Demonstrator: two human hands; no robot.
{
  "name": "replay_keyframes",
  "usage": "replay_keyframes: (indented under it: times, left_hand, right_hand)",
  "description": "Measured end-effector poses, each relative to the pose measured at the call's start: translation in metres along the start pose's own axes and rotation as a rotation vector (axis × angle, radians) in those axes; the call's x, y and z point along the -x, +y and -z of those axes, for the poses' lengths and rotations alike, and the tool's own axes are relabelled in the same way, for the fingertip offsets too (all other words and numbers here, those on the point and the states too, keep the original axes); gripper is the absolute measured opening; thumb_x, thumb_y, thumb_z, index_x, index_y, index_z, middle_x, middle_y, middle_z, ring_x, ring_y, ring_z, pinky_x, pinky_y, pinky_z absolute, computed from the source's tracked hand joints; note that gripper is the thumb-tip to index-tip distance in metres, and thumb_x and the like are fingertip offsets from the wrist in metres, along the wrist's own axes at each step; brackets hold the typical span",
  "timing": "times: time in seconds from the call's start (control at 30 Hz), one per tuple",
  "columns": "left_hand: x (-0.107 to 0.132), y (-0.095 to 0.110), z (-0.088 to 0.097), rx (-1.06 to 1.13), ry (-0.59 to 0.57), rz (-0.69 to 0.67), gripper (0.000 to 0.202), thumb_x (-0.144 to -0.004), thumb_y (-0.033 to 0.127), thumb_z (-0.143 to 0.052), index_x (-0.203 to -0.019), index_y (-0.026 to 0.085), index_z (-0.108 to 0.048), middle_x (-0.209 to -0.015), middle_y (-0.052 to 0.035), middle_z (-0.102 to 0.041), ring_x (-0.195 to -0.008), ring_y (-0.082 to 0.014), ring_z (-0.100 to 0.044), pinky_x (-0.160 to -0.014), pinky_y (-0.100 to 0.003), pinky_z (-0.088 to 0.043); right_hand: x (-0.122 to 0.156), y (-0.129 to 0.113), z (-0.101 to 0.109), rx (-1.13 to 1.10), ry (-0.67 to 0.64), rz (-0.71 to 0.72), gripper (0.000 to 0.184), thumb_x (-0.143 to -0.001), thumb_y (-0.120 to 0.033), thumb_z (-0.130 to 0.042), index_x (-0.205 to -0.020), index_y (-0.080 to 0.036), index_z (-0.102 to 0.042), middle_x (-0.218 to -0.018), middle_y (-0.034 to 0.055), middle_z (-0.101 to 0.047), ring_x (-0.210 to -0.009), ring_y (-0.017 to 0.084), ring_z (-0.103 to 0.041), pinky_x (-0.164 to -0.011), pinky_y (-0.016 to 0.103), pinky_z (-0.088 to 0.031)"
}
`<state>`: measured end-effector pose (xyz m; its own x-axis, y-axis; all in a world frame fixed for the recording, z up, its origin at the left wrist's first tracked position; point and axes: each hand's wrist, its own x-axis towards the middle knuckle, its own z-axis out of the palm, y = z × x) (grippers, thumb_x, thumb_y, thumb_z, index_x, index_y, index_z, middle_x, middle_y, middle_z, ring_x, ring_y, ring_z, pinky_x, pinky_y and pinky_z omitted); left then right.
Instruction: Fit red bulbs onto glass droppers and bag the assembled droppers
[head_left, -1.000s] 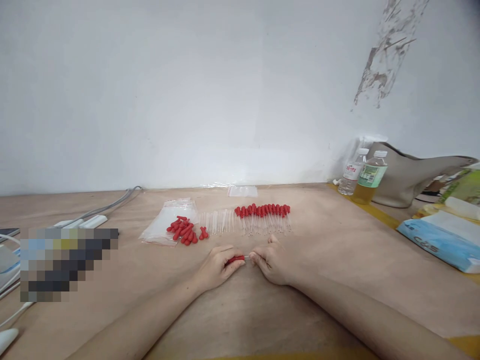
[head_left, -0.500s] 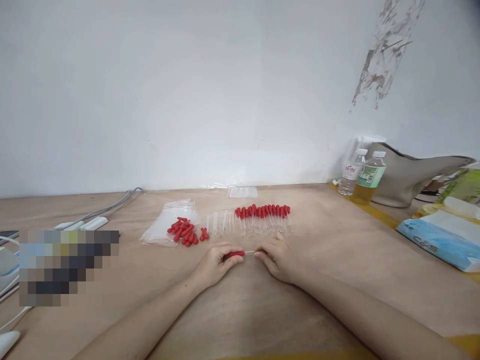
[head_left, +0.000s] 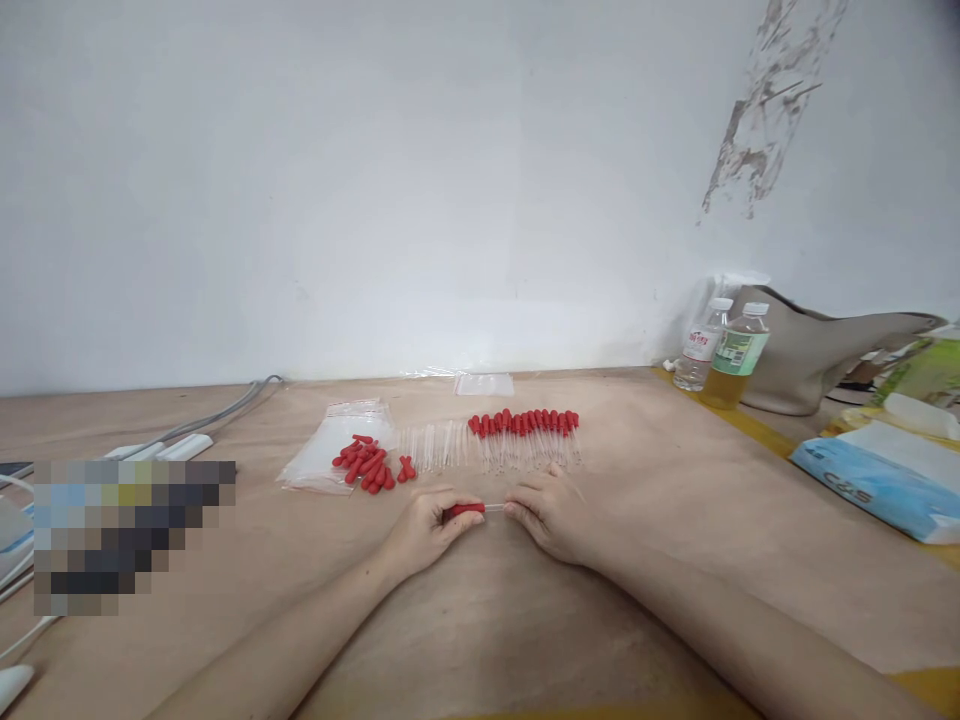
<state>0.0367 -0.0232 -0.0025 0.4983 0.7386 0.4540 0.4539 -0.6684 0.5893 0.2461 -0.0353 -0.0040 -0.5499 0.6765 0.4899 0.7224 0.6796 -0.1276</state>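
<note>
Between its thumb and fingers, my left hand (head_left: 433, 525) pinches a red rubber dropper bulb (head_left: 469, 509). My right hand (head_left: 546, 515) grips a thin clear dropper tube (head_left: 494, 508), whose other end meets the mouth of the bulb. How deep the tube sits in the bulb cannot be made out. Beyond my hands lies a row of droppers with red bulbs (head_left: 525, 424). To the left of that row are bare clear tubes (head_left: 436, 446). Loose red bulbs (head_left: 369, 464) lie in a heap, partly over clear zip bags (head_left: 324, 450).
Another clear bag (head_left: 484, 384) lies by the wall. At right stand two bottles (head_left: 735, 358), a grey-brown bag-like object (head_left: 795, 350) and a blue tissue pack (head_left: 870, 490). Grey cables (head_left: 225, 410) and a blurred-out area (head_left: 127, 530) are at left.
My right hand has come slightly closer to my left, and less of the clear tube shows between them. The view has shifted a little; the other things lie as before.
</note>
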Motion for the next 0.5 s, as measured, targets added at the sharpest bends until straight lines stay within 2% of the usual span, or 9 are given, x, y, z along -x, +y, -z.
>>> replay_keyframes:
  times: [0.07, 0.13, 0.23, 0.37, 0.43, 0.5]
  left_hand:
    - [0.000, -0.002, 0.001, -0.026, 0.009, 0.020, 0.022, -0.079, 0.034, -0.051, -0.092, 0.020, -0.063, -0.077, -0.0021, -0.062, -0.067, -0.0126, -0.054, -0.060, -0.024, -0.044]
    - [0.000, -0.006, 0.003, -0.074, 0.034, 0.042, 0.030, -0.078, 0.035, -0.053, -0.103, 0.020, -0.057, -0.077, -0.0019, -0.059, -0.065, -0.0123, -0.052, -0.060, -0.024, -0.043]
    - [0.000, -0.013, 0.005, -0.119, 0.049, 0.061, 0.036, -0.076, 0.033, -0.055, -0.109, 0.018, -0.052, -0.078, -0.0020, -0.055, -0.065, -0.0119, -0.050, -0.058, -0.024, -0.043]
    - [0.000, -0.015, 0.007, -0.159, -0.049, 0.050, 0.021, -0.076, 0.030, -0.054, -0.093, 0.017, -0.060, -0.079, -0.0026, -0.054, -0.066, -0.0118, -0.050, -0.059, -0.023, -0.042]
    - [-0.001, -0.013, 0.008, -0.168, -0.066, 0.043, 0.018, -0.077, 0.028, -0.053, -0.090, 0.017, -0.060, -0.081, -0.0030, -0.055, -0.066, -0.0119, -0.050, -0.060, -0.024, -0.042]
    - [-0.001, -0.011, 0.008, -0.159, -0.069, 0.039, 0.017, -0.077, 0.027, -0.053, -0.089, 0.017, -0.060, -0.083, -0.0034, -0.056, -0.067, -0.0119, -0.050, -0.061, -0.024, -0.042]
  right_hand:
    - [0.001, 0.002, 0.004, 0.054, -0.002, 0.036, 0.020, -0.084, -0.026, -0.042, -0.075, -0.019, -0.059, -0.079, 0.0029, -0.059, -0.076, 0.014, -0.048, -0.068, 0.028, -0.026]
    - [0.000, 0.010, 0.008, 0.064, 0.022, -0.002, 0.020, -0.082, -0.024, -0.043, -0.074, -0.018, -0.059, -0.082, 0.0045, -0.058, -0.079, 0.015, -0.048, -0.069, 0.028, -0.029]
    - [-0.007, 0.035, 0.015, -0.042, 0.115, -0.236, 0.024, -0.083, -0.021, -0.039, -0.073, -0.016, -0.059, -0.076, 0.0050, -0.058, -0.072, 0.013, -0.050, -0.065, 0.024, -0.034]
    - [-0.033, 0.068, 0.025, -0.184, 0.132, -0.630, 0.025, -0.076, -0.030, -0.045, -0.062, -0.015, -0.059, -0.058, 0.0011, -0.057, -0.057, 0.012, -0.051, -0.054, 0.020, -0.034]
    - [-0.049, 0.072, 0.024, -0.194, 0.144, -0.744, 0.029, -0.073, -0.035, -0.047, -0.056, -0.015, -0.057, -0.052, 0.0002, -0.055, -0.054, 0.012, -0.051, -0.050, 0.019, -0.033]
    - [-0.062, 0.066, 0.016, -0.195, 0.133, -0.787, 0.032, -0.073, -0.038, -0.046, -0.052, -0.016, -0.056, -0.052, 0.0005, -0.056, -0.054, 0.012, -0.052, -0.050, 0.019, -0.033]
